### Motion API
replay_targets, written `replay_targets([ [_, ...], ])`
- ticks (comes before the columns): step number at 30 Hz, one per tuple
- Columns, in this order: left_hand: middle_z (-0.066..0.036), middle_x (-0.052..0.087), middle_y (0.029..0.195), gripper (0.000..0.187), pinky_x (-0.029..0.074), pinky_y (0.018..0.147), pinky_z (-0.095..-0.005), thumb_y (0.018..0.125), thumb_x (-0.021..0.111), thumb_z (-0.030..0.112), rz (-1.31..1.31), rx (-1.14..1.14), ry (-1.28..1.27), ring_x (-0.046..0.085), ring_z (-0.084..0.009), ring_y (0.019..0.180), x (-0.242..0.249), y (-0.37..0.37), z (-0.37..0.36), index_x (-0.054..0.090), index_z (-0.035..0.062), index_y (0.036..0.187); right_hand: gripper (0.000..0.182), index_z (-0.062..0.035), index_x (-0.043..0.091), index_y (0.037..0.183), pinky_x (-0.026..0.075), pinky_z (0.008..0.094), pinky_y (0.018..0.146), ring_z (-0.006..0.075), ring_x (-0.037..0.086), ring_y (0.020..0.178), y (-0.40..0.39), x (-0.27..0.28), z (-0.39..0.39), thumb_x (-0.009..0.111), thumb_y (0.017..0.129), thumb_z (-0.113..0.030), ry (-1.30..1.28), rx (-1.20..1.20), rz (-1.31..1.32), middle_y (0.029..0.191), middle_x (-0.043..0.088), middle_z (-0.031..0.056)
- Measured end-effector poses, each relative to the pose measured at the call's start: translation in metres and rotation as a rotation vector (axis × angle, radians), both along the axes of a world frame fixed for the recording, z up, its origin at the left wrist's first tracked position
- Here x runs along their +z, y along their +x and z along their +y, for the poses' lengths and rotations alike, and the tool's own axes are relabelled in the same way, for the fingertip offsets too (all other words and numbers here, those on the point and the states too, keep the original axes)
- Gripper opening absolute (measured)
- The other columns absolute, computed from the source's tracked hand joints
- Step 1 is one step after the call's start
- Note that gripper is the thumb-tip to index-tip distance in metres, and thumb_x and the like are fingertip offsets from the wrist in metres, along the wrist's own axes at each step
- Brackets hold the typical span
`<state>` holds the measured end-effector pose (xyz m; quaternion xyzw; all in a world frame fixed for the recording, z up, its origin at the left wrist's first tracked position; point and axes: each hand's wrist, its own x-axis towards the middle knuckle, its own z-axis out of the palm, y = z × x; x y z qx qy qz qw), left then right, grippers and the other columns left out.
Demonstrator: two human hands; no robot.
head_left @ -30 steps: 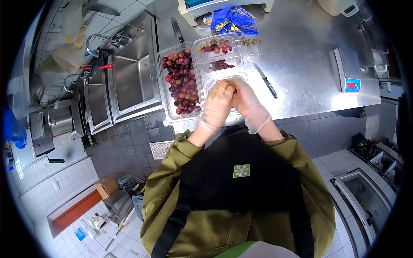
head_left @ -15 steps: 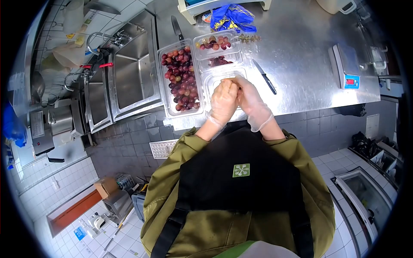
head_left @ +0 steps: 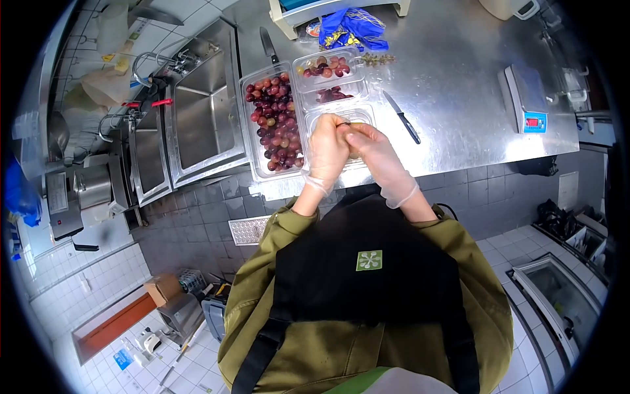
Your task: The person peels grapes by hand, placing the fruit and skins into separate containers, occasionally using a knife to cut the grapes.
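In the head view, the left hand (head_left: 328, 150) and the right hand (head_left: 375, 150), both in thin clear gloves, meet above the near tub (head_left: 364, 112), presumably so that anything dropped lands inside. Their fingers are curled in and pinched together at the tips over a dark bit (head_left: 346, 123); it may be part of a grape, though I can't say for sure with the fingers hiding most of it.

Whole grapes (head_left: 279, 125) fill much of the big tub (head_left: 257, 172), just left of the left hand, where they seem easy to reach. Beyond the hands, the divided tub (head_left: 317, 84) has more grapes in its far part and dark pieces (head_left: 336, 95) in its near part, which looks like a way of sorting them.

The knife (head_left: 405, 121) lies apart on the right, its handle toward the person, likely to suit the right hand.

The forearms slant inward from wide elbows, the wrists apart and the knuckles close
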<state>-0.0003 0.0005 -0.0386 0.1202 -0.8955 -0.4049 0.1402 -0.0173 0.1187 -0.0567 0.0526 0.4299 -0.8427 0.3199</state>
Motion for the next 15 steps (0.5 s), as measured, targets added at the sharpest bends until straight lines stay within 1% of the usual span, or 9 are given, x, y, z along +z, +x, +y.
replay_targets([
  [1, -0.016, 0.060, 0.078, 0.006, 0.048, 0.061, -0.0380, 0.085, 0.059, 0.005, -0.004, 0.011, 0.021, 0.060, -0.0296, 0.066, 0.000, 0.001, 0.001, 0.054, 0.0033, 0.088, 0.024, 0.0013, 0.057, 0.110, 0.046, 0.0266, 0.085, 0.0131, 0.059, 0.093, 0.001, 0.002, 0.000, 0.059, 0.091, -0.013, 0.125, -0.008, 0.074, 0.100, 0.062, 0.0061],
  [4, -0.012, 0.060, 0.076, 0.006, 0.048, 0.058, -0.0349, 0.087, 0.058, 0.006, -0.068, 0.014, 0.393, 0.059, -0.0201, 0.062, 0.001, 0.001, 0.000, 0.053, 0.0024, 0.087, 0.022, 0.0017, 0.058, 0.108, 0.046, 0.0246, 0.084, 0.0117, 0.058, 0.092, -0.002, 0.006, 0.002, 0.061, 0.089, -0.009, 0.109, -0.032, 0.051, 0.098, 0.063, 0.0062],
  [7, -0.003, 0.055, 0.073, 0.011, 0.044, 0.059, -0.0282, 0.093, 0.054, 0.012, -0.032, -0.043, 0.641, 0.052, -0.0103, 0.063, 0.007, 0.001, -0.003, 0.053, 0.0029, 0.086, 0.021, 0.0019, 0.059, 0.106, 0.046, 0.0248, 0.082, 0.0123, 0.059, 0.088, -0.003, 0.003, 0.005, 0.060, 0.088, -0.009, 0.091, -0.018, 0.118, 0.095, 0.063, 0.0068],
  [10, 0.000, 0.049, 0.075, 0.020, 0.038, 0.066, -0.0238, 0.097, 0.049, 0.017, -0.081, -0.181, 1.142, 0.044, -0.0102, 0.068, 0.007, -0.003, -0.018, 0.050, 0.0041, 0.083, 0.019, 0.0040, 0.061, 0.101, 0.047, 0.0237, 0.074, 0.0127, 0.060, 0.080, -0.005, -0.004, 0.006, 0.058, 0.087, -0.008, -0.003, -0.040, 0.163, 0.087, 0.065, 0.0067],
  [11, 0.001, 0.046, 0.073, 0.024, 0.034, 0.067, -0.0222, 0.099, 0.048, 0.024, -0.069, -0.139, 1.175, 0.041, -0.0095, 0.069, 0.007, -0.004, -0.023, 0.049, 0.0054, 0.083, 0.018, 0.0034, 0.061, 0.100, 0.047, 0.0240, 0.073, 0.0123, 0.060, 0.079, -0.004, -0.008, 0.006, 0.058, 0.087, -0.008, 0.019, -0.032, 0.156, 0.087, 0.065, 0.0070],
  [12, 0.002, 0.047, 0.074, 0.019, 0.035, 0.065, -0.0214, 0.098, 0.050, 0.020, -0.010, -0.088, 1.108, 0.041, -0.0080, 0.068, 0.004, -0.011, -0.028, 0.051, 0.0055, 0.085, 0.018, 0.0029, 0.061, 0.100, 0.047, 0.0243, 0.073, 0.0119, 0.060, 0.078, -0.004, -0.012, 0.006, 0.058, 0.087, -0.009, 0.042, -0.026, 0.148, 0.087, 0.065, 0.0073],
  [13, 0.003, 0.047, 0.075, 0.016, 0.034, 0.064, -0.0207, 0.097, 0.052, 0.018, 0.009, 0.014, 0.961, 0.040, -0.0070, 0.067, 0.004, -0.017, -0.031, 0.052, 0.0056, 0.086, 0.018, 0.0023, 0.061, 0.100, 0.048, 0.0247, 0.072, 0.0114, 0.060, 0.078, -0.004, -0.016, 0.006, 0.058, 0.086, -0.009, 0.065, -0.022, 0.142, 0.086, 0.065, 0.0076],
  [14, 0.004, 0.048, 0.076, 0.013, 0.034, 0.063, -0.0199, 0.095, 0.053, 0.015, 0.028, 0.113, 0.812, 0.040, -0.0059, 0.067, 0.004, -0.024, -0.035, 0.052, 0.0056, 0.088, 0.018, 0.0015, 0.061, 0.101, 0.048, 0.0258, 0.071, 0.0126, 0.061, 0.077, -0.003, -0.019, 0.004, 0.058, 0.086, -0.010, 0.210, -0.010, 0.241, 0.087, 0.066, 0.0087],
  [15, 0.005, 0.049, 0.076, 0.007, 0.035, 0.062, -0.0190, 0.092, 0.057, 0.011, 0.112, 0.141, 0.658, 0.040, -0.0043, 0.067, -0.019, -0.035, -0.047, 0.054, 0.0056, 0.090, 0.019, 0.0006, 0.060, 0.101, 0.048, 0.0269, 0.071, 0.0138, 0.061, 0.076, -0.001, -0.022, 0.002, 0.058, 0.086, -0.010, 0.354, 0.002, 0.338, 0.088, 0.066, 0.0097],
])
